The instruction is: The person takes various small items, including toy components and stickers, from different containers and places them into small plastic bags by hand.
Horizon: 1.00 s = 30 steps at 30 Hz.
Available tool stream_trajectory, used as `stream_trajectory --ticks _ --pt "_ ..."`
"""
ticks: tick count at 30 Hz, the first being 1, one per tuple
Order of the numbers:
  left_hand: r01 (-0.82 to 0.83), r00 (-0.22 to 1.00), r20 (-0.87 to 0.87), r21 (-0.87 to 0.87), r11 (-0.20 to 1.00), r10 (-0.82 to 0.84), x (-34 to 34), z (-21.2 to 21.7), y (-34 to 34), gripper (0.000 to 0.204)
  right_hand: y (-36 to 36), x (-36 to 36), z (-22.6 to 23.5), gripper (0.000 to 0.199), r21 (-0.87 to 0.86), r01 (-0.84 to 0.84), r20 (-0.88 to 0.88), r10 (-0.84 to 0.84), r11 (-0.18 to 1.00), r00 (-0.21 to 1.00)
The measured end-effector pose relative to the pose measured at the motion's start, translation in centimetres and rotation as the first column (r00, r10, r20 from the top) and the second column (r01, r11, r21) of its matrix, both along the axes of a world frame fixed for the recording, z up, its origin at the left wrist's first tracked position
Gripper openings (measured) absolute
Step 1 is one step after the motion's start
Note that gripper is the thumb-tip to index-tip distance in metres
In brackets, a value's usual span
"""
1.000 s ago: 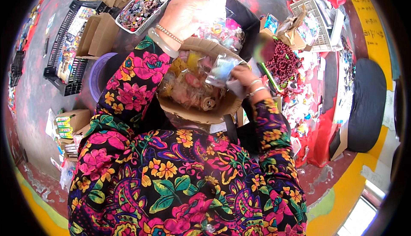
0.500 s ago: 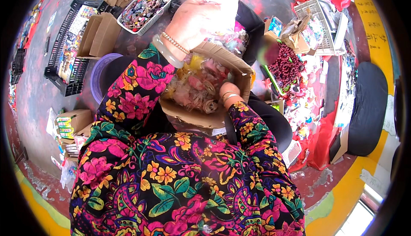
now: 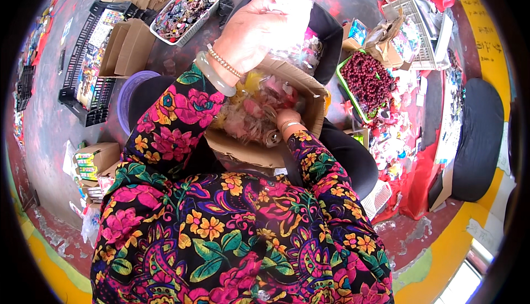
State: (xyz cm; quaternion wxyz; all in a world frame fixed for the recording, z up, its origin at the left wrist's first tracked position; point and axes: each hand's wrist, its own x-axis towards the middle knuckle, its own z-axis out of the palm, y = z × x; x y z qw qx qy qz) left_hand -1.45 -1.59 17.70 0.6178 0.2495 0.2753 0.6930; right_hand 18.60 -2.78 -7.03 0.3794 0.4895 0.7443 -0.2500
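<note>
Left hand (image 3: pixel 251 28): raised, fingers pinched on a clear bag (image 3: pixel 292 14) above the box.
Right hand (image 3: pixel 287 119): sunk in the box (image 3: pixel 298 83), its grip hidden, cannot tell.
Box: on her lap, full of small trinkets.
2 o'clock: green tray (image 3: pixel 345 86) of dark red beads.
11 o'clock: white basket (image 3: pixel 193 28) of oddments.

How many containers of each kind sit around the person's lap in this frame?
Open cardboard box on the lap: 1
Green tray of dark red beads: 1
White basket of mixed small items: 1
Black plastic crate: 1
White wire basket: 1
Total: 5
</note>
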Motion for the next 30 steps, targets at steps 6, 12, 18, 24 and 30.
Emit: stream_trajectory --ticks 6,12,18,24,30 --pt "0.071 0.997 -0.02 0.027 0.997 -0.07 -0.1 -0.1 0.0 0.035 0.1 4.6 -8.0 0.035 0.081 -0.206 -0.1 0.214 0.975 0.972" --pt "0.015 1.0 0.021 0.004 1.0 -0.015 0.2 0.1 0.0 0.032 0.9 3.6 -5.8 0.038 0.106 -0.027 -0.324 0.06 0.994 0.944" --pt "0.013 0.999 0.039 -0.023 1.0 -0.012 0.2 -0.3 -0.2 0.033 1.9 4.1 -3.5 0.031 0.022 0.094 -0.095 -0.091 0.995 0.991" --pt "0.029 0.994 0.11 -0.048 0.998 -0.023 0.2 -0.2 -0.2 0.033 3.5 1.9 -1.6 0.028 0.035 -0.135 -0.089 0.138 0.99 0.986" --pt "-0.063 0.993 0.098 0.011 0.998 0.062 -0.3 1.1 -1.6 0.031 8.7 -0.8 9.5 0.025 -0.106 -0.162 -0.573 0.073 0.981 0.817"
